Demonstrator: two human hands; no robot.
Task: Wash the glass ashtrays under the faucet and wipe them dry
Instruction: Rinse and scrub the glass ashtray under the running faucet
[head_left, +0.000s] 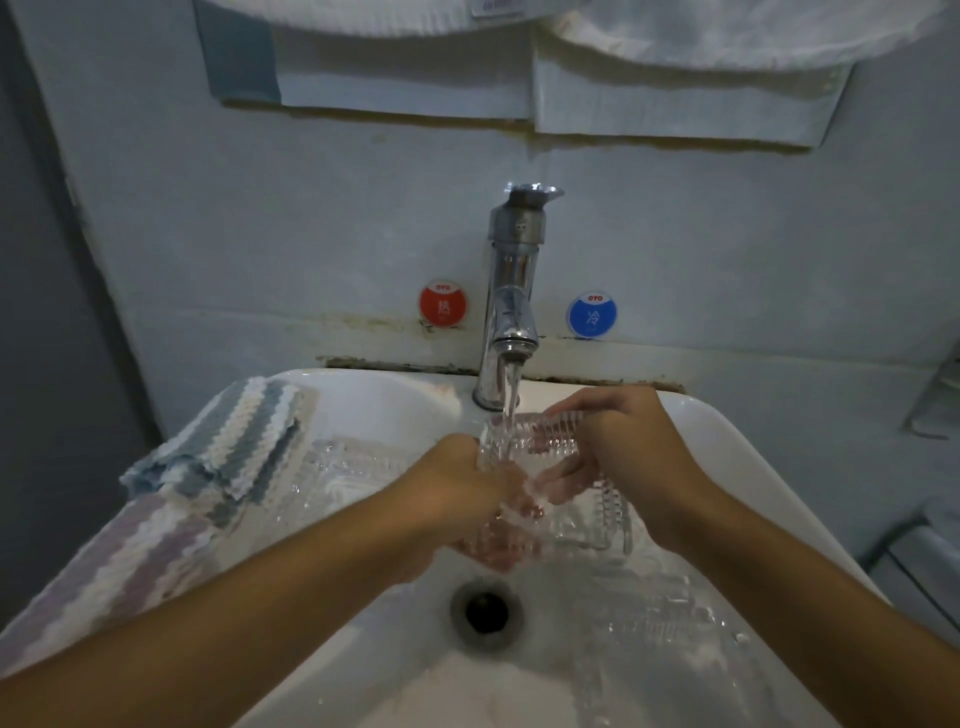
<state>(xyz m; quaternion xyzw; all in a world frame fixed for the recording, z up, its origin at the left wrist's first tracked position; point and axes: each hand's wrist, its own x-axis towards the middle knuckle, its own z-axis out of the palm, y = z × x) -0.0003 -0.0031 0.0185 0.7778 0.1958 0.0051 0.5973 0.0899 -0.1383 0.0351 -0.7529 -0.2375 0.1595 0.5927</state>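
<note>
Both hands, L (457, 488) & R (618, 441), grip one glass ashtray (550, 483) under running faucet (511, 291), above sink (779, 467).

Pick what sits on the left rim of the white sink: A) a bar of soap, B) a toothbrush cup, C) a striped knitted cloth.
C: a striped knitted cloth in blue, white and grey lies folded over the left rim of the white sink.
</note>
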